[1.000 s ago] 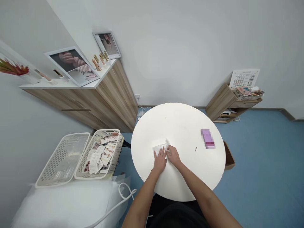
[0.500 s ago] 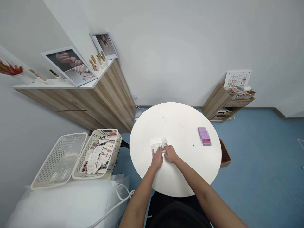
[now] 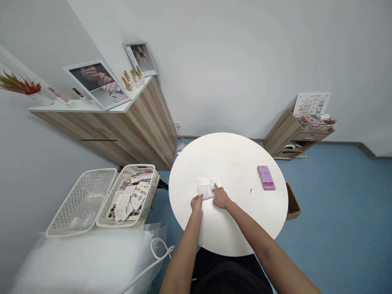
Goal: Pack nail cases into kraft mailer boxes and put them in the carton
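Note:
A folded white tissue (image 3: 204, 191) lies on the round white table (image 3: 232, 228), left of its middle. My left hand (image 3: 197, 203) is at the tissue's lower left corner, its thumb and fingertips closed on the edge. At the right side, my right hand (image 3: 221, 197) has its index finger and thumb closed on a folded-over flap. The other fingers of my right hand are curled and partly hidden.
A pixelated purple item (image 3: 266, 178) and a small dark red mark (image 3: 250, 191) are on the table's right side. White baskets (image 3: 101, 214), one full of packets, stand at left beside a wooden cabinet (image 3: 147, 122). An open cardboard box (image 3: 293, 204) is on the floor at right.
My left hand has drawn back from the top of the tissue to its lower left corner. My right hand has stayed at the right side. The view has shifted slightly.

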Demonstrator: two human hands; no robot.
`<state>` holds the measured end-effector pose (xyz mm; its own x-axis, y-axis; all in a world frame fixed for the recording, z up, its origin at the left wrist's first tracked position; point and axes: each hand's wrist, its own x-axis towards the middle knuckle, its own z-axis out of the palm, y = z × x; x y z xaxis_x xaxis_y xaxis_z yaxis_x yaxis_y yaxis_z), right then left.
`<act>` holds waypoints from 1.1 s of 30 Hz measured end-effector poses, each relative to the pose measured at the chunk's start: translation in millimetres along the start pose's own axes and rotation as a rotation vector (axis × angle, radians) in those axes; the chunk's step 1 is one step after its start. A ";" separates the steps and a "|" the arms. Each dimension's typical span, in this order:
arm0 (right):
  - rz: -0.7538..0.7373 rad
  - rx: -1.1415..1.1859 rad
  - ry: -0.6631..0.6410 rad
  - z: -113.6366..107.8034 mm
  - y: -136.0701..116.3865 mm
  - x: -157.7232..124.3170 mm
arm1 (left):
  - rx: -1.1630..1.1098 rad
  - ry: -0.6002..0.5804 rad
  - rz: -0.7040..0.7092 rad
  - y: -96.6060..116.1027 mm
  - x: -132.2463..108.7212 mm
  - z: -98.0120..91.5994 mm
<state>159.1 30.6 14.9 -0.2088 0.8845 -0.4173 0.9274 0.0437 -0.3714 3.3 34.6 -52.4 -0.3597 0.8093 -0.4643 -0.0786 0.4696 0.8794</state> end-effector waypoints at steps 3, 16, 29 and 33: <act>-0.036 -0.042 0.008 10.9 -0.9 -8.4 | 0.040 -0.114 0.078 10.6 -2.4 9.1; -0.183 0.128 0.225 37.2 9.7 -20.9 | 0.396 -0.361 0.534 33.8 -26.7 19.9; -0.104 0.663 0.089 -4.7 44.0 17.9 | 0.722 -0.524 0.709 26.1 -20.2 18.8; -0.117 0.772 0.181 5.1 50.0 11.6 | 1.003 -0.595 0.816 30.5 -20.4 19.2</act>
<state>201.5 40.8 -12.8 -0.1763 0.9586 -0.2238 0.4123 -0.1345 -0.9011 26.1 39.2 -18.1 0.4748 0.8775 -0.0672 0.7290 -0.3493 0.5887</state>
